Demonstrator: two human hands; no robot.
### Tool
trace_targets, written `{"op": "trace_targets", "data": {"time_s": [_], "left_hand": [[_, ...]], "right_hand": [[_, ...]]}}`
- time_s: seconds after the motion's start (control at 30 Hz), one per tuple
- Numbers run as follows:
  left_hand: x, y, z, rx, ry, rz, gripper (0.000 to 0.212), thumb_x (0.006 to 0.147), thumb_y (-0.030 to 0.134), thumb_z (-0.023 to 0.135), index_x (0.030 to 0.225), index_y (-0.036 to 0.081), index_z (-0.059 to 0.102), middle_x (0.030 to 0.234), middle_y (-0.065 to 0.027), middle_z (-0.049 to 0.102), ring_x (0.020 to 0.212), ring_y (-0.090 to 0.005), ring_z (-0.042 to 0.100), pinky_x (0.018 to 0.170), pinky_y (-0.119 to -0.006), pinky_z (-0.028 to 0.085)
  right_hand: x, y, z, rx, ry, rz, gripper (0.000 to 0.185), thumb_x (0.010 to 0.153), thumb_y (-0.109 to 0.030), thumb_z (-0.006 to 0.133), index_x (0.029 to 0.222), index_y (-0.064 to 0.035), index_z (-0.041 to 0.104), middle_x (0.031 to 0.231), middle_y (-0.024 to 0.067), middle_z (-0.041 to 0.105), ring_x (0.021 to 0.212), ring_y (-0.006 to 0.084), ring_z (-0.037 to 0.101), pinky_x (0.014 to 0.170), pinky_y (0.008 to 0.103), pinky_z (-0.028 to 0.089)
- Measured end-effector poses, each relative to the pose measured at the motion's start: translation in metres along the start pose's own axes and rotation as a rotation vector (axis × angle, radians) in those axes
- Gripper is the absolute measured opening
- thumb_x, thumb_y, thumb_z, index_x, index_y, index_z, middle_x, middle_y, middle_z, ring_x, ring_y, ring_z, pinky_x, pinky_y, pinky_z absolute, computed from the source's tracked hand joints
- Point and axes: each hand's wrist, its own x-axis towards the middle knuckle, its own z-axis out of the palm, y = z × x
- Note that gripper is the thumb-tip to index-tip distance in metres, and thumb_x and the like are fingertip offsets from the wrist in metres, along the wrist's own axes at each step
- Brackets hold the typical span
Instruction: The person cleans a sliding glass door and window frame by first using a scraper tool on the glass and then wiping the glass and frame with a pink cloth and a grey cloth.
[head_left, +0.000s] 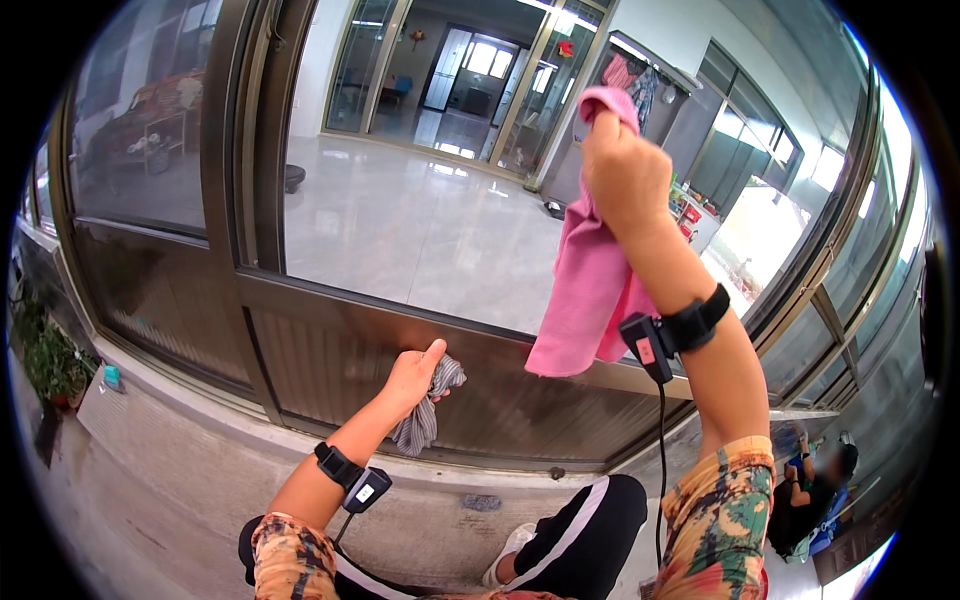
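A pink cloth (589, 300) hangs from my right hand (628, 176), which is raised in a fist in front of the large glass pane (420, 225). The cloth's top loops over the fist, and its lower end drops past the pane's bottom rail. Lower and to the left, my left hand (414, 381) grips a bunched grey striped cloth (417, 431), part of it dangling below the fingers. That hand is close to the brown metal lower panel (337, 367) of the window frame; whether it touches is unclear.
A stone ledge (225, 480) runs below the frame. On the left are a potted plant (49, 360) and a small teal object (112, 375). A grey scrubbing pad (481, 502) lies near my shoe (517, 547). Another person (810, 495) sits at the lower right. Cables hang from both armbands.
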Motion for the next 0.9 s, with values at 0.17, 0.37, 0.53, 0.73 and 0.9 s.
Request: {"op": "trace_targets", "data": {"time_s": [0.17,0.37,0.53,0.73,0.9], "left_hand": [[0.0,0.001,-0.001,0.061,-0.036,-0.016,0.058,0.094,0.048,0.043,0.083,-0.004,0.065,0.068,-0.0091,0.065,0.049,-0.0117,0.055,0.04,-0.025,0.04],[0.001,-0.002,-0.005,0.058,-0.054,0.0,0.06,0.094,0.05,0.041,0.087,-0.004,0.065,0.07,-0.009,0.066,0.049,-0.011,0.054,0.041,-0.025,0.041],[0.002,-0.007,-0.005,0.084,-0.049,-0.002,0.059,0.094,0.049,0.041,0.086,-0.004,0.065,0.069,-0.0088,0.066,0.049,-0.0108,0.054,0.041,-0.025,0.041],[0.004,-0.008,-0.004,0.084,-0.023,-0.008,0.06,0.094,0.05,0.041,0.083,-0.004,0.065,0.068,-0.0087,0.066,0.047,-0.0108,0.053,0.041,-0.024,0.041],[0.004,-0.007,-0.007,0.084,-0.036,0.011,0.061,0.094,0.051,0.041,0.083,-0.004,0.065,0.068,-0.0088,0.066,0.048,-0.0107,0.054,0.041,-0.025,0.041]], "right_hand": [[-0.001,0.009,0.002,0.01,0.071,-0.034,0.007,0.077,-0.009,0.057,0.076,-0.0068,0.05,0.058,0.0065,0.056,0.047,0.0231,0.059,0.041,0.0326,0.047],[-0.011,-0.001,0.004,0.069,0.076,-0.045,0.006,0.077,-0.01,0.057,0.079,-0.0065,0.053,0.058,0.0074,0.056,0.047,0.0239,0.059,0.04,0.0333,0.046],[0.0,0.004,0.003,0.088,0.08,0.026,0.006,0.078,-0.011,0.058,0.08,-0.0071,0.053,0.059,0.0081,0.056,0.048,0.0259,0.058,0.042,0.0346,0.046],[-0.003,0.007,0.001,0.089,0.098,-0.003,0.009,0.075,-0.01,0.059,0.079,-0.0078,0.052,0.058,0.0067,0.055,0.048,0.0237,0.058,0.041,0.0333,0.046],[-0.009,-0.002,0.002,0.102,0.081,0.008,0.008,0.077,-0.012,0.059,0.081,-0.0074,0.053,0.057,0.0064,0.056,0.048,0.0244,0.059,0.042,0.0342,0.046]]}}
